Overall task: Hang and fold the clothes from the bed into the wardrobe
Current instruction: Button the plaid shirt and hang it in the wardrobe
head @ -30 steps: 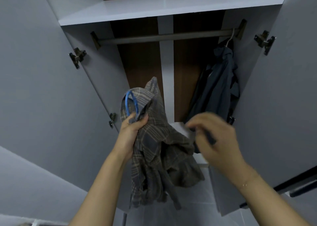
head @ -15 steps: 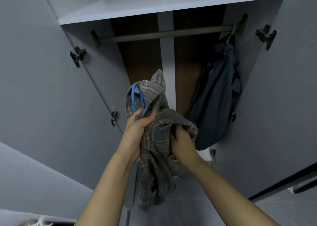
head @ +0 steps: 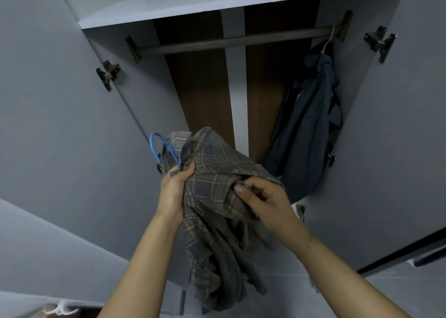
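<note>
My right hand (head: 261, 199) is now pinching the shirt (head: 217, 197), spreading it.
Left hand (head: 175, 189) is gripping shirt and hanger (head: 164, 148); rail (head: 236, 41) is waiting.

Looked up into an open wardrobe (head: 144, 88) in dim, cool light. Swung wide on either side, pale grey left door (head: 60, 100) and right door (head: 398, 136), each fixed by dark metal hinges (head: 108, 73). Spanned near the top by a white shelf (head: 217, 3), with a dark metal hanging rail (head: 229, 43) mounted just beneath on angled end brackets. Backed in brown wood-grain panel (head: 200, 88), split down the middle by a white vertical strip (head: 237, 88). Floored below in grey tile (head: 289, 293), faint joint lines showing.
</note>
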A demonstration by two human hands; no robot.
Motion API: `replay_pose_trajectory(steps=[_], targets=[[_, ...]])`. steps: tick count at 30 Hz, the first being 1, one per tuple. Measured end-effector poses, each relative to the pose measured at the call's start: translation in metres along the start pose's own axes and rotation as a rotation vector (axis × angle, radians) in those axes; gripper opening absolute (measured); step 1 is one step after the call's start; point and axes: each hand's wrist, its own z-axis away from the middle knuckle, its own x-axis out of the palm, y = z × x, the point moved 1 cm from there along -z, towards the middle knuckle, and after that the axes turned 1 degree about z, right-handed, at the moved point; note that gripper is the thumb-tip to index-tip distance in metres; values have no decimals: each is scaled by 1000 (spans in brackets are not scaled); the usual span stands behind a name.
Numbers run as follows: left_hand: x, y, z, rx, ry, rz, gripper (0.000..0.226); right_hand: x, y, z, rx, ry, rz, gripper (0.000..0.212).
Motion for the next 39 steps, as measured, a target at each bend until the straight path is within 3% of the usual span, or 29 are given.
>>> replay_pose_trajectory(steps=[6, 9, 14, 17, 20, 22, 24, 26, 29, 31, 35, 39], targets=[[-12, -12, -17, 26, 128, 38, 23, -52, -18, 19, -115, 174, -362, 18], [2, -8, -18, 83, 92, -13, 8, -53, -16, 24, -33, 111, -500, 18], [28, -3, -5, 167, -122, -11, 23, -43, 6, 30, -60, -30, 119, 18], [39, -4, 5, 197, -195, -19, 23, -32, 22, 26, -38, 66, 244, 13], [43, -2, 12, 199, -261, -19, 21, -30, 41, 14, 2, 276, 444, 55], [43, 2, 13, 204, -279, -41, 15, -29, 47, 5, 182, 204, 279, 56], [41, 7, 11, 232, -269, -98, 11, -26, 45, -1, 343, 100, -156, 42], [35, 9, 8, 265, -207, -174, 9, -26, 38, -6, 391, 62, -478, 45], [29, -2, 5, 305, -124, -309, 18, -23, 20, -18, 364, -34, -734, 35], [28, -13, 8, 251, -102, -365, 24, -14, 11, -24, 366, -81, -775, 29], [28, -20, 16, 42, -210, -287, 70, 5, 11, -29, 259, 8, -386, 9], [22, -16, 17, -29, -244, -291, 81, 7, 15, -31, 209, 32, -216, 10]])
